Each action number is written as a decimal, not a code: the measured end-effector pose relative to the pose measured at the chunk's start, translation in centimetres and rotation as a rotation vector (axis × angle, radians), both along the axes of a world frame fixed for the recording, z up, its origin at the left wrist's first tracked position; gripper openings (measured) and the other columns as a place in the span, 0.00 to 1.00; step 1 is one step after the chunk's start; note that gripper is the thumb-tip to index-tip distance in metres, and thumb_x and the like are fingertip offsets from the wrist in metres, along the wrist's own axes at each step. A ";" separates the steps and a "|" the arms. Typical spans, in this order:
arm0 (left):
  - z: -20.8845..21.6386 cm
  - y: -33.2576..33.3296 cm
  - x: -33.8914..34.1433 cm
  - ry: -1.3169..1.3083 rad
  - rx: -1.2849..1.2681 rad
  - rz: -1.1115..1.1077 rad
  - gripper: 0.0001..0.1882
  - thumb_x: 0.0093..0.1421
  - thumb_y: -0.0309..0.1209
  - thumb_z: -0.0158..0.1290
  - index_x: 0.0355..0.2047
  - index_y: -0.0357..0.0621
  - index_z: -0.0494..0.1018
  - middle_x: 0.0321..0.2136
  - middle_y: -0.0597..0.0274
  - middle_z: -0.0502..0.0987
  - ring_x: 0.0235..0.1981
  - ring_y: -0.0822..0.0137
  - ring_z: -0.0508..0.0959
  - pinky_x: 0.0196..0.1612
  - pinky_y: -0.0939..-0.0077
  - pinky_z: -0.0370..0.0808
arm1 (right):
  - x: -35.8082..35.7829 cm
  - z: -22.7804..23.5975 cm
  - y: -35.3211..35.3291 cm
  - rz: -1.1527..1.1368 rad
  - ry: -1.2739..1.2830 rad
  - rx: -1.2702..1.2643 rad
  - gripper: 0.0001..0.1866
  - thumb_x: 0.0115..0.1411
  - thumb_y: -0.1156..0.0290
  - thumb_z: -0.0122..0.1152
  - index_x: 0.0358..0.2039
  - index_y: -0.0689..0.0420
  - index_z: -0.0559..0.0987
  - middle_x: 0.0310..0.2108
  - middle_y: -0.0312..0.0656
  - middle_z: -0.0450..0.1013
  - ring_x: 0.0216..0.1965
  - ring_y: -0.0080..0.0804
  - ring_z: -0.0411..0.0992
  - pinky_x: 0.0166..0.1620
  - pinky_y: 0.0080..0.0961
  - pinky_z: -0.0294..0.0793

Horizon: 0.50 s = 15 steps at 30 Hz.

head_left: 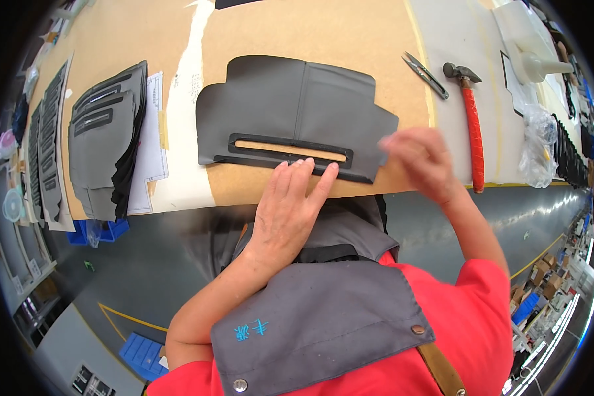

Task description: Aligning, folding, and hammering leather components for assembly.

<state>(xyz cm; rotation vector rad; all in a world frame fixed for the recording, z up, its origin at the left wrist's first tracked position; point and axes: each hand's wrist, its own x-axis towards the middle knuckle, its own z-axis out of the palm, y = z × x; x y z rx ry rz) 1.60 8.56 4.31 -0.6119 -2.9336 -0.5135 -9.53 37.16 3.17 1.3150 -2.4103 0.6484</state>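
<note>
On the brown surface, dark grey slotted panel lies flat. Left hand: fingertips on its near edge, nothing grasped. Right hand (blurred) by its right edge; can't tell if gripping.

From here the right hand is a blur; whether it touches the panel, I can't tell. The left hand covers some of the black strip, and a dark piece is cut off up top.
</note>
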 end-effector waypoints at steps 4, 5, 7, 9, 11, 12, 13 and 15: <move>0.4 0.7 -1.3 -0.012 0.033 0.082 0.37 0.50 0.11 0.53 0.63 0.46 0.73 0.57 0.50 0.69 0.58 0.50 0.72 0.64 0.58 0.72 | -1.7 1.3 4.6 -0.686 0.189 0.044 0.17 0.62 0.73 0.70 0.51 0.59 0.81 0.53 0.46 0.75 0.54 0.44 0.73 0.54 0.36 0.74; 0.6 0.8 -1.5 -0.022 0.061 0.097 0.37 0.49 0.10 0.53 0.62 0.43 0.73 0.57 0.50 0.69 0.58 0.50 0.72 0.63 0.58 0.72 | -1.6 0.7 7.0 -0.874 0.005 0.042 0.19 0.63 0.69 0.70 0.52 0.60 0.79 0.52 0.46 0.75 0.52 0.43 0.74 0.54 0.37 0.75; 0.4 0.7 -1.5 -0.010 0.100 0.065 0.35 0.50 0.10 0.53 0.61 0.41 0.73 0.57 0.50 0.70 0.58 0.49 0.73 0.63 0.57 0.72 | -1.4 0.5 9.6 -1.078 -0.191 0.036 0.22 0.64 0.65 0.70 0.54 0.61 0.78 0.52 0.46 0.75 0.49 0.42 0.75 0.53 0.37 0.75; 0.2 0.2 -1.3 -0.003 0.134 0.042 0.33 0.51 0.10 0.54 0.60 0.39 0.74 0.57 0.50 0.70 0.58 0.49 0.73 0.63 0.57 0.72 | -1.9 1.2 10.4 -1.131 -0.665 -0.116 0.24 0.64 0.60 0.70 0.54 0.62 0.76 0.46 0.45 0.76 0.42 0.36 0.76 0.50 0.35 0.77; 0.0 -0.5 -1.1 0.061 0.166 0.051 0.28 0.55 0.14 0.56 0.57 0.40 0.76 0.55 0.52 0.72 0.58 0.50 0.74 0.61 0.57 0.72 | -1.3 1.5 10.6 -1.106 -0.678 -0.138 0.23 0.64 0.62 0.69 0.54 0.62 0.76 0.43 0.43 0.76 0.39 0.33 0.75 0.47 0.33 0.77; -0.3 -0.9 -1.3 0.071 0.165 0.052 0.28 0.55 0.14 0.56 0.57 0.40 0.76 0.55 0.52 0.72 0.58 0.50 0.74 0.61 0.57 0.72 | -1.7 1.7 10.7 -1.068 -0.681 -0.154 0.22 0.65 0.64 0.68 0.54 0.62 0.75 0.39 0.41 0.76 0.36 0.30 0.74 0.44 0.31 0.77; -0.7 -1.3 -1.2 0.090 0.170 0.084 0.25 0.57 0.16 0.58 0.57 0.40 0.77 0.54 0.53 0.74 0.58 0.51 0.74 0.60 0.57 0.72 | -1.5 1.8 10.2 -1.058 -0.680 -0.156 0.22 0.65 0.64 0.68 0.54 0.62 0.75 0.39 0.41 0.76 0.36 0.30 0.74 0.44 0.31 0.77; -0.8 -2.0 -1.4 0.111 0.181 0.127 0.21 0.60 0.24 0.62 0.55 0.41 0.78 0.51 0.56 0.75 0.55 0.53 0.75 0.57 0.59 0.72 | 1.0 2.9 8.3 -1.029 -0.778 -0.407 0.21 0.66 0.67 0.65 0.56 0.60 0.73 0.36 0.38 0.76 0.35 0.26 0.73 0.41 0.28 0.76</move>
